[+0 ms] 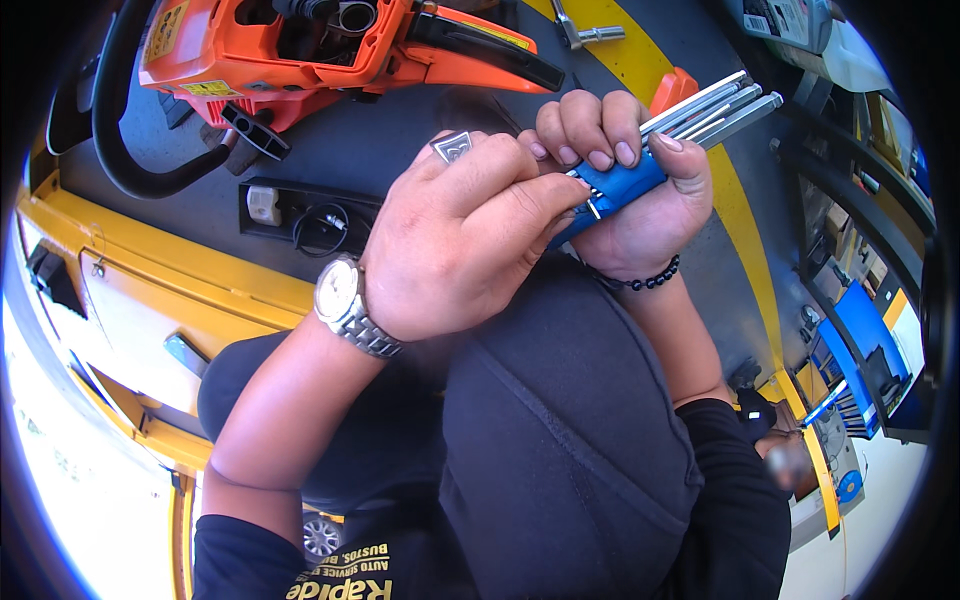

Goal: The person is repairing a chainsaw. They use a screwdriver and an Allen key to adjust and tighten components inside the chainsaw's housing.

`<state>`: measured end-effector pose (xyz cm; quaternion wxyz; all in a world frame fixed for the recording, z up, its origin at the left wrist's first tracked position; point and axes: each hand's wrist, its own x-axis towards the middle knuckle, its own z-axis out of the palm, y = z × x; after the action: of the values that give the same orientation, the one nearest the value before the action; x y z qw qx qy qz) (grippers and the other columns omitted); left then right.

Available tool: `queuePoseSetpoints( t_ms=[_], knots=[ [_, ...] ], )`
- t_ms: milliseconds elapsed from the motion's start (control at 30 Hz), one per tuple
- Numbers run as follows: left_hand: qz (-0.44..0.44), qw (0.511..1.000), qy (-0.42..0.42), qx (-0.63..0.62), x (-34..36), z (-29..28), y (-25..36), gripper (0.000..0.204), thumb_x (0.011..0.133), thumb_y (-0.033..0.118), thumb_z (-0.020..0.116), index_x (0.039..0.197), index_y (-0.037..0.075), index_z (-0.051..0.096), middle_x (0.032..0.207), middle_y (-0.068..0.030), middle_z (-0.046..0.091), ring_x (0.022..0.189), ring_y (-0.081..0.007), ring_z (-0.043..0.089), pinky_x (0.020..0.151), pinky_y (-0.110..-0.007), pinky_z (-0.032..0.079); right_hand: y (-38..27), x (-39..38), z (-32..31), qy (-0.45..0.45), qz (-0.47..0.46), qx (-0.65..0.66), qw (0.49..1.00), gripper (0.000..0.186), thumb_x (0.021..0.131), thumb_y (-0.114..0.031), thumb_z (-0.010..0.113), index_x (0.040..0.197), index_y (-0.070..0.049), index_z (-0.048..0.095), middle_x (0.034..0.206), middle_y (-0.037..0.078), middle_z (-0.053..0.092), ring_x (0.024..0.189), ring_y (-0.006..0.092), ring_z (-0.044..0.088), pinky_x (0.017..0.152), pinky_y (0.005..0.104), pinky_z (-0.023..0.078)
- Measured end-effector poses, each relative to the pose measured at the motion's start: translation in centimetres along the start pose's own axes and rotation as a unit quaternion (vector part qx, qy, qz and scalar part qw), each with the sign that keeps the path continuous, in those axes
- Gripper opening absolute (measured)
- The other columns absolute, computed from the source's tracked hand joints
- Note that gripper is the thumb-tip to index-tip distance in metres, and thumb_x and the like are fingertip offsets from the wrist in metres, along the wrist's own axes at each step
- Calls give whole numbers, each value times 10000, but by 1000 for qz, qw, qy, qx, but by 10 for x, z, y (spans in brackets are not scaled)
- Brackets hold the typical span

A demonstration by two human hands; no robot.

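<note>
My right hand [650,205], with a black bead bracelet at its wrist, is wrapped round a folding hex key set [628,190] with a blue holder. Several long silver keys stick out of the holder past my thumb, up and to the right. My left hand [460,230], wearing a ring and a metal watch, is closed at the holder's near left end. Its thumb and forefinger press together beside the short key ends there. Exactly what the fingertips pinch is partly hidden.
An orange chainsaw [290,60] with exposed inner parts lies at the far left. Beyond my hands are a ratchet wrench [585,35] and an orange plastic part [674,90]. A black tray [262,228] holds a cable. Shelving with jugs [790,25] and another person [785,465] are on the right.
</note>
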<state>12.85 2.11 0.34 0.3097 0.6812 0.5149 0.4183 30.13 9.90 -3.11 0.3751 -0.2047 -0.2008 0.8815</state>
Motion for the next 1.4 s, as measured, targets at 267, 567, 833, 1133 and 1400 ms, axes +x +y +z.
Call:
queuePoseSetpoints(
  t_ms=[267,567,833,1133,1400],
  knots=[
    [1,1000,2,27,0,7,-7,288,726,38,843,994,67,740,831,-59,573,692,-218,581,597,-333,473,0,-5,4,32,-3,2,999,297,864,-387,494,752,-116,444,755,71,472,790,218,460,832,384,432],
    [24,999,-44,18,11,0,-3,297,677,-15,804,953,71,736,844,-47,585,769,-243,572,671,-360,449,-11,-1,7,70,37,-23,997,317,907,-371,463,742,-101,460,699,75,483,732,212,464,798,383,437],
    [-11,997,-57,-41,7,4,-5,241,735,4,795,960,64,733,881,-66,620,804,-256,586,708,-359,452,-15,-3,8,80,74,19,994,293,936,-357,481,853,-81,531,685,75,496,709,204,484,684,344,448],
    [-63,994,-89,10,5,10,-7,144,831,51,747,973,48,728,851,-75,605,759,-273,550,683,-366,454,-1,-16,12,266,92,-25,959,279,919,-121,557,1175,-25,500,740,86,511,744,195,532,683,334,478],
    [-23,986,-136,-97,-6,1,6,204,752,55,815,935,83,728,836,-50,588,784,-266,578,689,-375,469,-30,0,-37,220,68,37,972,203,909,-158,520,1058,-20,514,707,56,463,699,188,458,699,332,424]
  ],
)
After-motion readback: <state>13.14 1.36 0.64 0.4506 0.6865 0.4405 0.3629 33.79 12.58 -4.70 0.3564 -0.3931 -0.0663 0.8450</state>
